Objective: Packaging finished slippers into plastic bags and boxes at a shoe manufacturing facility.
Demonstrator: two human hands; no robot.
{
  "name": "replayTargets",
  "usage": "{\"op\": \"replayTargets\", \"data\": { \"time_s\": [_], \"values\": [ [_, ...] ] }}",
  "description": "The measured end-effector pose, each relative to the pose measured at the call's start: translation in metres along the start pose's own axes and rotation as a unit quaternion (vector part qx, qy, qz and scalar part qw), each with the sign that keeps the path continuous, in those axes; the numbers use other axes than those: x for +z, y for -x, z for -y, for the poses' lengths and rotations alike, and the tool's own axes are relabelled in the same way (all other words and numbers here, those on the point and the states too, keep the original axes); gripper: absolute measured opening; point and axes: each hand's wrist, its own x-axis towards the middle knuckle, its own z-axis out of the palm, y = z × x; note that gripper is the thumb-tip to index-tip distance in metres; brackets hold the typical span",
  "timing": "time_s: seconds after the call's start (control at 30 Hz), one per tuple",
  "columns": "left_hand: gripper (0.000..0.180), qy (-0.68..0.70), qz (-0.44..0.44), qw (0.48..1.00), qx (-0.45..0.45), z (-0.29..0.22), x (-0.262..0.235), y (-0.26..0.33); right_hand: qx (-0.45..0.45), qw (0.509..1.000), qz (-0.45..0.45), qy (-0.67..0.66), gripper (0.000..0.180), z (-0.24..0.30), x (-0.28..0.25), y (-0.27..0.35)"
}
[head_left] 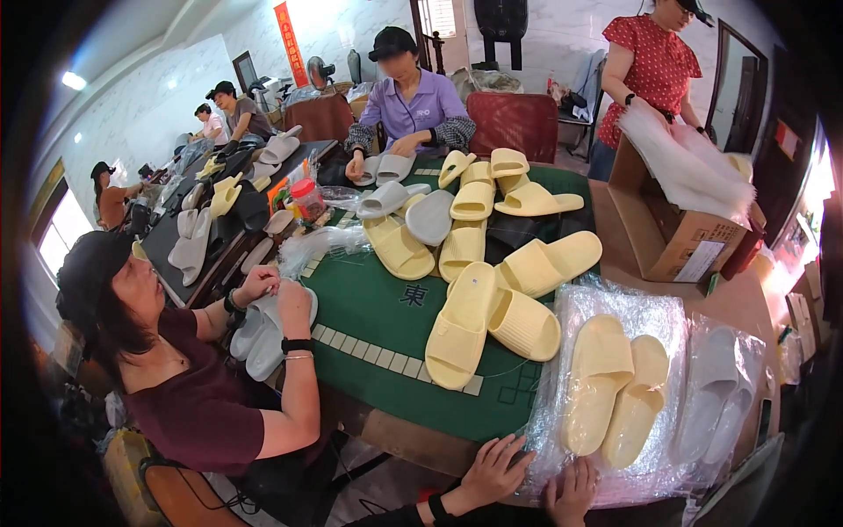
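My left hand (494,472), with a black band at its wrist, reaches the near left edge of a stack of clear plastic bags (546,420). Its fingers are stretched out and apart. Beside it, my right hand (572,494) lies on the near edge of the same plastic, fingers extended below the slippers. A pair of pale yellow slippers (599,382) rests on the stack, toes away from me; whether a bag covers them I cannot tell. To their right lies a pair of grey slippers (709,386) in clear plastic.
Loose yellow slippers (474,329) pile up on the green tabletop (351,290). A co-worker at left handles grey slippers (270,332); another across the table also has grey slippers (386,169). At far right, a standing person holds white sheeting over a cardboard box (645,233).
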Motion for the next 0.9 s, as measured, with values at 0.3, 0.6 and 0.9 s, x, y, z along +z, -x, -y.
{"op": "replayTargets", "data": {
  "time_s": [0.3, 0.6, 0.9],
  "values": [
    [0.033, 0.005, -0.002, 1.000, 0.000, 0.001, 0.001, 0.001, 0.003, 1.000, -0.009, -0.007, 0.045, -0.003, 0.007, 0.004],
    [0.017, 0.013, -0.015, 1.000, -0.001, 0.001, -0.001, 0.000, 0.012, 1.000, -0.001, -0.027, 0.047, -0.005, 0.011, 0.007],
    [0.010, 0.012, -0.027, 0.999, 0.018, 0.001, 0.000, 0.004, 0.011, 0.999, -0.008, -0.033, 0.047, -0.001, 0.008, 0.004]
  ]
}}
